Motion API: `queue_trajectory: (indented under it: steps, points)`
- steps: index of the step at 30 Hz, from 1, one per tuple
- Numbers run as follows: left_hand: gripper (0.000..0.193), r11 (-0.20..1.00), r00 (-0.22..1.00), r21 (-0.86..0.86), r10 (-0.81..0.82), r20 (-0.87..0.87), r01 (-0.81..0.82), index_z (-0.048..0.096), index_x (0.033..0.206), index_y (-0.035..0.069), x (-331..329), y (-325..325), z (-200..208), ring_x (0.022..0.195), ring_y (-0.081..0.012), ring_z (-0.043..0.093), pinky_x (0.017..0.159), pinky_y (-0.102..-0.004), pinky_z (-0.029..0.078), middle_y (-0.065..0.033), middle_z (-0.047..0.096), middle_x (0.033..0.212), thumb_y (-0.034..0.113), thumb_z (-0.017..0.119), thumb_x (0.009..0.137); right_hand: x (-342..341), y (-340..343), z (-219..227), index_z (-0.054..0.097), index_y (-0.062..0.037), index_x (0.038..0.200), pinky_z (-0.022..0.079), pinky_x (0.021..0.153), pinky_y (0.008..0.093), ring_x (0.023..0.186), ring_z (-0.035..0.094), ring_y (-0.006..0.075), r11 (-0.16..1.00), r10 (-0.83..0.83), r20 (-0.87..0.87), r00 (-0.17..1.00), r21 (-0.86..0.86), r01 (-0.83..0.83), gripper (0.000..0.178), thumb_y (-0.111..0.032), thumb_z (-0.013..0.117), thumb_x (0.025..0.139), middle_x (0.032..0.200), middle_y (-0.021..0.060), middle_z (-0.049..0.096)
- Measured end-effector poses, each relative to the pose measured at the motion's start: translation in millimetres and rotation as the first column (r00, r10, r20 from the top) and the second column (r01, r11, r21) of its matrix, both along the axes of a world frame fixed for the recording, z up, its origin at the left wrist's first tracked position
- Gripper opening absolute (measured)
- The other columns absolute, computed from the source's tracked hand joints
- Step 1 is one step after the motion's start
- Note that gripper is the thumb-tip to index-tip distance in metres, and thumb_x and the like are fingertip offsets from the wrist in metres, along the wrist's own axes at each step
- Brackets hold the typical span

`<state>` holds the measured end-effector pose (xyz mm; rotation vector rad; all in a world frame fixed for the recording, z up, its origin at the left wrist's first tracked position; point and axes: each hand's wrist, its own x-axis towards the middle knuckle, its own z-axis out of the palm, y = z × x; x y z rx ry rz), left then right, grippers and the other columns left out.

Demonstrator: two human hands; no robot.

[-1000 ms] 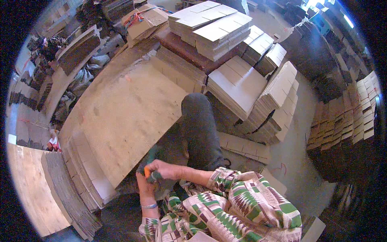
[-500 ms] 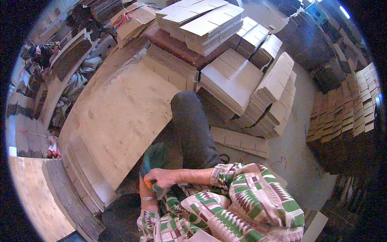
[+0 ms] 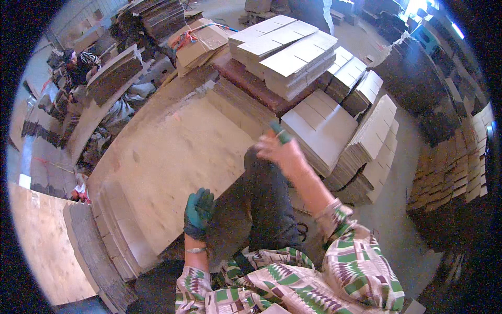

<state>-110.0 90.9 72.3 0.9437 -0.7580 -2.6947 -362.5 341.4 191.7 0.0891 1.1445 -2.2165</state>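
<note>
My left hand (image 3: 198, 213) wears a dark green glove. It is raised beside the near edge of a plywood board (image 3: 167, 162), fingers up and close together, with nothing visible in it. My right hand (image 3: 282, 152) reaches forward over my knee, mostly bare and a little blurred. Its fingers are apart, and something green covers or sits at one finger; I cannot tell which. Just to its right lies a stack of slotted cardboard sheets (image 3: 316, 115). Further strips of slotted cardboard (image 3: 243, 107) stand along the board's far edge.
More cardboard stacks (image 3: 298, 52) rest on a reddish-brown support ahead. Slotted pieces (image 3: 117, 227) line the board's left end, beside another plywood sheet (image 3: 44, 246). Tall piles (image 3: 449, 167) stand at the right. Another person (image 3: 76, 65) is at the far left.
My right hand has left my left wrist and glove and swung forward and right toward the cardboard. My gloved left hand now shows, raised. The view has shifted slightly.
</note>
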Motion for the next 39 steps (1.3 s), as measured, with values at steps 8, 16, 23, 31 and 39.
queue_trajectory:
  steps: [8,16,23,31,39]
  points:
    - [0.043,0.955,0.984,0.289,-0.013,-0.178,0.065,0.063,0.132,0.006,-8,20,-30,0.126,-0.0316,0.060,0.111,-0.0483,0.045,-0.0131,0.066,0.133,0.037,0.051,0.105,-107,-17,38,0.020,0.0058,0.154,0.041,0.110,0.0500,0.131,0.049,0.0454,0.204,0.063,-0.742,0.667,0.664,0.720,0.106,-0.028,0.084,0.077,0.140,0.0283,0.050]
    - [0.047,0.990,0.973,0.091,-0.089,-0.214,0.111,0.055,0.139,0.003,0,26,-37,0.127,-0.0346,0.057,0.113,-0.0497,0.043,-0.0164,0.061,0.137,0.036,0.050,0.106,-187,-20,2,0.039,-0.0017,0.148,0.044,0.107,0.0519,0.129,0.053,0.0444,0.252,-0.085,-0.751,0.655,0.620,0.743,0.074,-0.018,0.068,0.082,0.138,0.0267,0.055]
    - [0.054,0.955,0.999,0.295,-0.029,-0.025,0.036,0.048,0.146,0.002,0,23,-41,0.131,-0.0346,0.054,0.114,-0.0507,0.042,-0.0184,0.054,0.145,0.039,0.050,0.106,-191,21,-7,0.071,0.0033,0.108,0.053,0.086,0.0416,0.096,0.071,0.0379,0.434,-0.114,-0.783,0.611,0.514,0.740,0.030,-0.013,0.062,0.085,0.098,0.0202,0.075]
    - [0.057,0.954,0.998,0.293,-0.065,-0.024,0.070,0.048,0.146,0.002,-6,24,-56,0.132,-0.0352,0.053,0.113,-0.0509,0.042,-0.0179,0.052,0.147,0.042,0.049,0.106,-171,82,18,0.053,0.0038,0.122,0.051,0.102,0.0601,0.120,0.060,0.0492,0.969,-0.204,-0.237,0.950,-0.189,0.161,0.041,-0.030,0.055,0.098,0.131,0.0315,0.056]
    - [0.053,0.967,0.992,0.229,-0.095,-0.087,0.112,0.054,0.141,0.004,3,33,-60,0.129,-0.0349,0.056,0.111,-0.0510,0.044,-0.0162,0.058,0.141,0.043,0.048,0.106,-170,78,68,0.042,-0.0069,0.149,0.029,0.114,0.0657,0.138,0.037,0.0464,0.965,-0.126,0.012,0.992,-0.230,0.126,0.077,-0.052,0.067,0.092,0.153,0.0227,0.040]
